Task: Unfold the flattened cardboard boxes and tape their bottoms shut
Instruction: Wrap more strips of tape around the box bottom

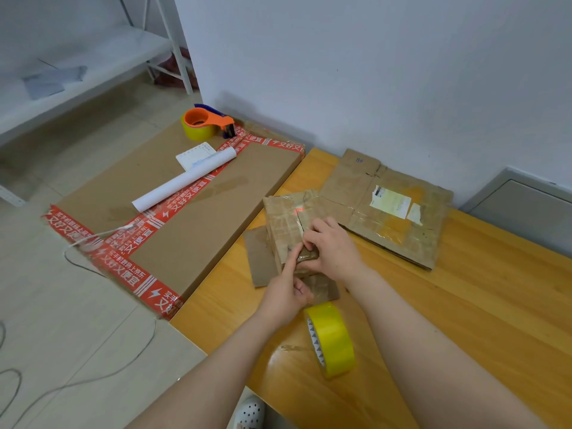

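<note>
Both hands are on the small cardboard box [286, 218], mid-bench [464, 305], its long axis and centre seam running away from the person. The right hand [331, 252] pinches the near flap edge with curled fingers. The left hand [286, 292] presses there with a straight index finger, and I cannot tell whether its other fingers hold anything. The yellow tape roll [332, 339] sits just nearside of the box, between the forearms, closest to the left hand, so that hand looks best placed to fetch it.
</note>
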